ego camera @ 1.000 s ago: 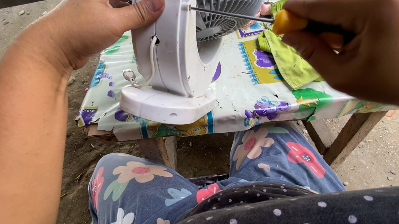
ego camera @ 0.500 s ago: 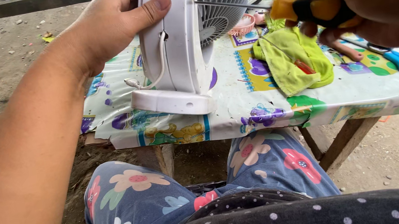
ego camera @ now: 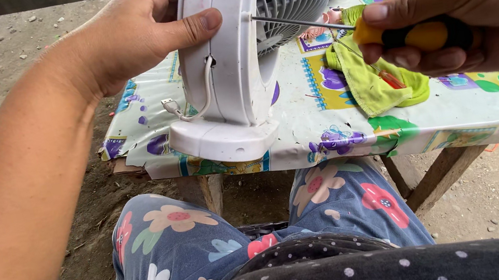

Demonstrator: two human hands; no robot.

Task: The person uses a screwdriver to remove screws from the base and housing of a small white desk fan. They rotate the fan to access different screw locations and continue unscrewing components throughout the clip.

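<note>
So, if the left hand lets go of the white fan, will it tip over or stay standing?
The white fan looks tall over a small base near the table edge, so it could tip easily. Its plastic body probably makes it light, so the screwdriver pushing sideways might shift it. The left hand seems needed to steady it.

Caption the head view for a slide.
Left hand steadies white fan; right hand drives screwdriver into it.

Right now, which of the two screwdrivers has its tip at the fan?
The yellow-and-black-handled screwdriver in the right hand; its shaft reaches the white fan. The other screwdriver lies on the green cloth.
</note>
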